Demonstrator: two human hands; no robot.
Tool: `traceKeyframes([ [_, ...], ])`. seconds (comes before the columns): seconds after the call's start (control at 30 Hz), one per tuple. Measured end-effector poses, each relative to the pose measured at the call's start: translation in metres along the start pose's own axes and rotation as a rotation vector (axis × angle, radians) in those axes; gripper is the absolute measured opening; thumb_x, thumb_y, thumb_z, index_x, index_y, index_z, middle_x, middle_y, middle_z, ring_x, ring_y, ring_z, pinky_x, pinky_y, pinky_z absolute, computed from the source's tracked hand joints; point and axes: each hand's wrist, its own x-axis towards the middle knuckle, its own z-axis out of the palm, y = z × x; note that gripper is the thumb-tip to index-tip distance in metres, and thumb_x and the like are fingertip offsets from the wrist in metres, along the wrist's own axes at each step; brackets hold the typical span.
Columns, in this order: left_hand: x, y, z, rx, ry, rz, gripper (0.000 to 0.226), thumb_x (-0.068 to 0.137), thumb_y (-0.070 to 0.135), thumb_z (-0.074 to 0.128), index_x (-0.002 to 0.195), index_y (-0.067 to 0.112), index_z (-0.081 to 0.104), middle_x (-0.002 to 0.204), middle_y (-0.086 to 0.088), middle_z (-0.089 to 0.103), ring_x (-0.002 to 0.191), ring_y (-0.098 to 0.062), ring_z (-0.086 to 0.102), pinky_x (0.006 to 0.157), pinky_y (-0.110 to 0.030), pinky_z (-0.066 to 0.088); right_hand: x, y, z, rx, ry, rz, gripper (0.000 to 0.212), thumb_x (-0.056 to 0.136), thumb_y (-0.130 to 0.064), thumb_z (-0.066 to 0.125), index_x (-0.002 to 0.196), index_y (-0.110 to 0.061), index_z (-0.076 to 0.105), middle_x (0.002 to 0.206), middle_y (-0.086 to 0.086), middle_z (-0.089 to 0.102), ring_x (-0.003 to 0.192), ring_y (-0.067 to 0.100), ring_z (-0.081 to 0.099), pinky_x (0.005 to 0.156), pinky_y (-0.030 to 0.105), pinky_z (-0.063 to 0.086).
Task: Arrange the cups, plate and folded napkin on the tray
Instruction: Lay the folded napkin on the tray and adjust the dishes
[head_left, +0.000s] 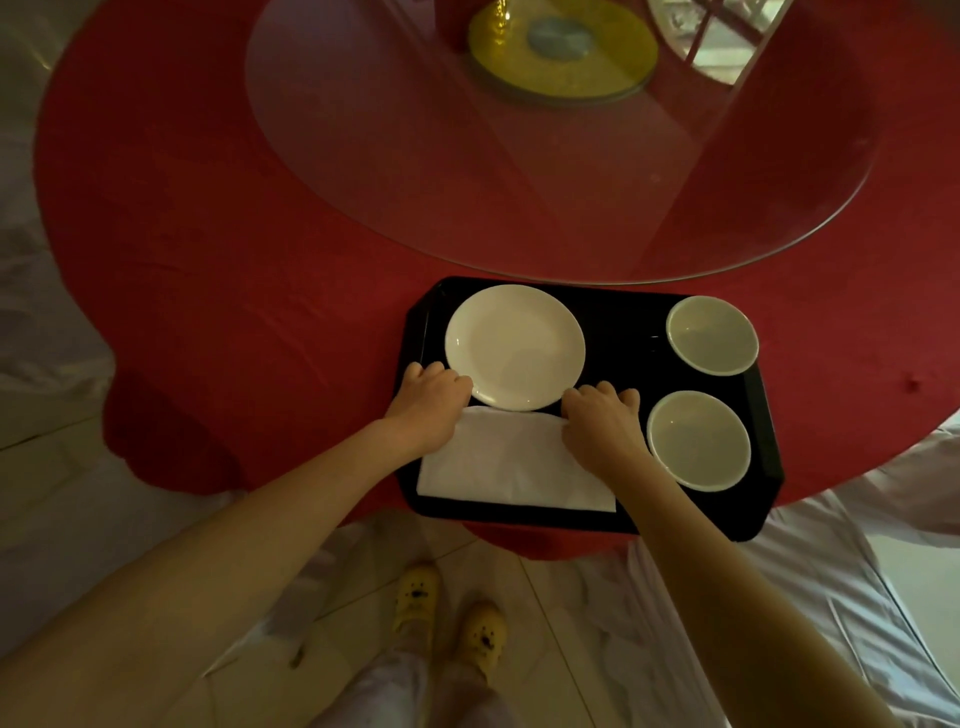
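Observation:
A black tray (618, 322) lies at the near edge of a red-clothed round table. On its far left sits a white plate (514, 345). Two white cups stand on its right side, one at the far corner (712, 335) and one nearer (698, 440). A folded white napkin (511, 465) lies flat along the tray's near left, just below the plate. My left hand (428, 402) rests with curled fingers on the napkin's far left corner. My right hand (602, 421) does the same on its far right corner, next to the nearer cup.
A large glass turntable (415, 156) covers the table's middle, its rim just beyond the tray. A yellow round base (563, 52) stands at its centre. White covered chairs flank me, one at the right (831, 597). My feet in yellow shoes are below.

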Motion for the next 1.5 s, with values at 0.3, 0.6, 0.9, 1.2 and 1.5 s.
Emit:
traceKeyframes([
  [0.3,-0.064,0.033,0.017,-0.222,0.193,-0.002,0.042,0.081,0.001,0.05,0.123,0.006,0.05,0.123,-0.015,0.052,0.113,-0.03,0.046,0.094,-0.04,0.044,-0.014,-0.009,-0.001,-0.057,0.125,0.033,0.023,0.083,-0.006,0.048,0.105,-0.011,0.052,0.106,0.009,0.052,0.102,0.029,0.043,0.093,0.043,0.031],
  [0.6,-0.074,0.045,0.046,-0.143,-0.11,-0.04,0.071,0.088,-0.006,0.034,0.146,0.012,-0.001,0.157,-0.011,-0.01,0.143,-0.029,-0.016,0.117,-0.036,0.0,-0.066,-0.043,0.036,0.139,-0.025,0.02,0.048,0.088,-0.024,0.044,0.133,-0.017,0.032,0.142,0.011,0.032,0.124,0.031,0.034,0.1,0.043,0.034],
  [0.9,-0.079,0.048,0.045,-0.182,-0.124,-0.056,0.072,0.086,-0.006,0.036,0.147,0.015,0.004,0.157,-0.01,-0.01,0.143,-0.028,-0.015,0.117,-0.037,0.004,-0.075,-0.038,0.042,0.141,-0.019,0.049,0.055,0.088,-0.035,0.045,0.138,-0.02,0.03,0.147,0.007,0.029,0.128,0.03,0.032,0.104,0.045,0.029],
  [1.2,-0.08,0.049,0.037,-0.18,-0.164,-0.056,0.067,0.086,-0.006,0.033,0.146,0.012,0.01,0.157,-0.01,-0.007,0.144,-0.027,-0.013,0.117,-0.037,0.005,-0.079,-0.037,0.039,0.195,-0.034,0.052,0.052,0.088,-0.032,0.045,0.137,-0.019,0.031,0.147,0.007,0.028,0.128,0.031,0.029,0.103,0.045,0.03],
  [1.5,-0.03,0.095,0.009,-0.489,0.04,0.112,0.058,0.088,0.021,0.053,0.141,0.013,0.03,0.147,-0.007,0.035,0.137,-0.02,0.027,0.111,-0.03,0.026,-0.075,0.015,-0.013,0.573,0.373,0.128,0.037,0.089,-0.013,0.053,0.126,-0.009,0.05,0.126,0.009,0.055,0.12,0.026,0.042,0.1,0.035,0.036],
])
